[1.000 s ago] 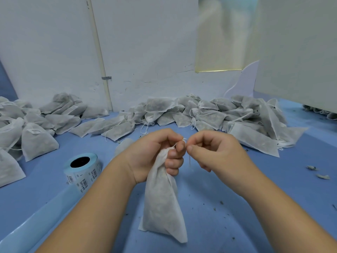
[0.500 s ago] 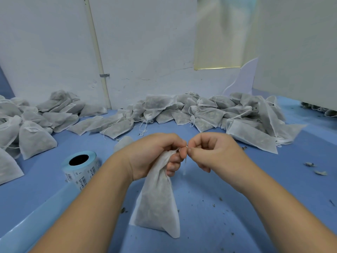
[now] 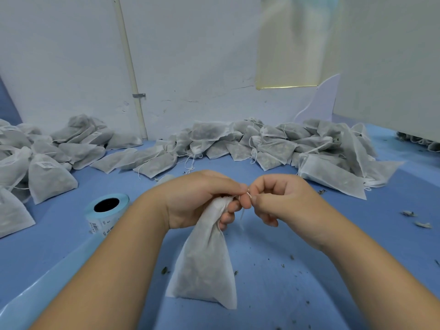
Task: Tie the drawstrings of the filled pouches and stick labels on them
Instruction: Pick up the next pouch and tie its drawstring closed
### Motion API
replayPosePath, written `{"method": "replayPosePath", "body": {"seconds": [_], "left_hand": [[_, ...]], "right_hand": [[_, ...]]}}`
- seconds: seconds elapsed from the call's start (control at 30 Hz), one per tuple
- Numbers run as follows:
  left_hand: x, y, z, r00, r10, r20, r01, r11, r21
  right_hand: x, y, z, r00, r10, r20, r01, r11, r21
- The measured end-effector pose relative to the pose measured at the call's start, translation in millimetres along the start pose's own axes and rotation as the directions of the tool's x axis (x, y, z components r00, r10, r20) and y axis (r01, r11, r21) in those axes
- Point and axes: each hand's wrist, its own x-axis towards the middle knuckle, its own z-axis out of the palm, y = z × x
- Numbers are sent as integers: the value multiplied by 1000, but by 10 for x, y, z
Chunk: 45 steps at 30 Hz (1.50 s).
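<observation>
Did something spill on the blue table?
Yes. Small dark crumbs lie scattered on the blue table around the pouch the left hand grips, likely leaked filling. Two pale scraps lie loose at the right.

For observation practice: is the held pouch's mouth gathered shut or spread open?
Gathered shut: left hand grips the pouch by its bunched neck; right hand pinches the drawstring.

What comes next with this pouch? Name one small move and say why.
Probably pull the drawstring snug to close the knot. The left hand grips the gathered neck of the pouch, the right hand pinches the string beside it, and no label shows yet.
</observation>
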Motion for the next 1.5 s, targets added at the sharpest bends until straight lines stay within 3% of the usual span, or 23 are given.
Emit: {"method": "replayPosePath", "body": {"seconds": [0.27,0.47,0.97,1.23,1.5], "left_hand": [[-23,71,23,983,-58,-172,67,997,48],[-9,95,61,967,8,-256,30,989,143],[20,46,53,939,117,-325,-30,965,259],[28,62,117,916,205,-346,-101,950,297],[39,67,138,877,233,-421,-82,934,347]], "right_hand": [[4,36,-35,1000,-1,-12,1,998,-58],[16,55,-74,999,19,-46,-24,996,-90],[-2,8,-84,998,0,-57,-6,995,-101],[26,3,-70,982,2,-191,7,999,49],[21,-15,5,952,-41,-304,21,997,-70]]}}
